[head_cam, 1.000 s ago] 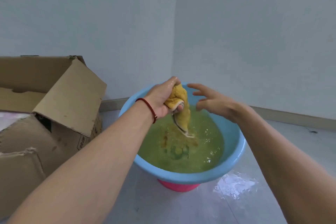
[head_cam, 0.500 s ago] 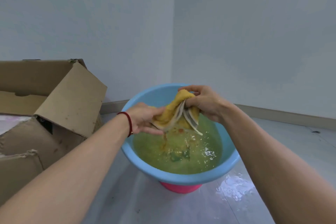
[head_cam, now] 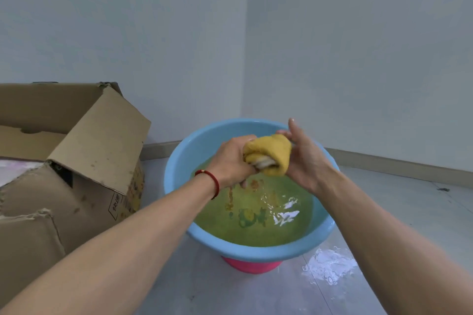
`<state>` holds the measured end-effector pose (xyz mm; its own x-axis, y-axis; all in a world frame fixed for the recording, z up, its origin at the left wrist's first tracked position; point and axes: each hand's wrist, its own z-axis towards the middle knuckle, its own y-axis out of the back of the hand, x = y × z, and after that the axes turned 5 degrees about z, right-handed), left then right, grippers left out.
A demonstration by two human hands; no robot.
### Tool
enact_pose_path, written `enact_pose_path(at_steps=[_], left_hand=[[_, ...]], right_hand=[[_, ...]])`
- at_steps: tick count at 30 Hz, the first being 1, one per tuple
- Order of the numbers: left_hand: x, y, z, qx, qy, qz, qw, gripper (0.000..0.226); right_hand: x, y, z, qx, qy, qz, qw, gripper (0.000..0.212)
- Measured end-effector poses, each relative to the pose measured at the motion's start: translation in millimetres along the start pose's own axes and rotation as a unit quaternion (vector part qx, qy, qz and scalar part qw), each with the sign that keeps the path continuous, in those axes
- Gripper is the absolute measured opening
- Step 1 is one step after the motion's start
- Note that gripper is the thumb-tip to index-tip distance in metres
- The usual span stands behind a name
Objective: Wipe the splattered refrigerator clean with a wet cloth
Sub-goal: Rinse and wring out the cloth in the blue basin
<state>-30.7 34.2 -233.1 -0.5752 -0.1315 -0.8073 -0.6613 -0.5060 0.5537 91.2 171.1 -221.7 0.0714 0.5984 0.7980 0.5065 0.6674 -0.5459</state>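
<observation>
A wet yellow cloth (head_cam: 271, 155) is bunched into a thick roll above a blue basin (head_cam: 179, 169) of cloudy green water. My left hand (head_cam: 231, 161), with a red string at the wrist, grips the roll's left end. My right hand (head_cam: 304, 158) holds the right end; its palm presses the cloth and its fingers point up, mostly straight. Both hands are just above the water. No refrigerator is in view.
A large open cardboard box (head_cam: 76, 161) stands on the floor to the left, close to the basin. A pink base (head_cam: 252, 266) shows under the basin. A wet patch (head_cam: 330, 266) shines on the grey floor at the right. Two white walls meet behind the basin.
The cloth went from hanging in my left hand to being held by both hands and bunched into a tight roll. My right hand came in and took hold of the right end.
</observation>
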Motion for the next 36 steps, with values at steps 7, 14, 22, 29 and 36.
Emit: enact_pose_path(at_steps=[7, 14, 22, 29, 36], left_hand=[[10, 24, 21, 0.064, -0.284, 0.381, 0.878, 0.025], [-7, 24, 17, 0.18, -0.091, 0.629, 0.751, 0.012], [8, 17, 13, 0.345, 0.257, 0.204, 0.879, 0.021], [26, 30, 19, 0.072, -0.156, 0.418, 0.892, 0.021], [0, 39, 18, -0.016, -0.429, 0.391, 0.814, 0.018]], right_hand=[[-20, -18, -12, 0.168, -0.233, -0.093, 0.953, 0.08], [-40, -35, 8, 0.024, 0.024, -0.699, 0.714, 0.023], [-47, -24, 7, 0.054, 0.222, -0.817, 0.529, 0.036], [-6, -9, -10, 0.09, -0.109, -0.27, 0.953, 0.048], [-32, -19, -13, 0.303, -0.23, 0.0, 0.925, 0.098]])
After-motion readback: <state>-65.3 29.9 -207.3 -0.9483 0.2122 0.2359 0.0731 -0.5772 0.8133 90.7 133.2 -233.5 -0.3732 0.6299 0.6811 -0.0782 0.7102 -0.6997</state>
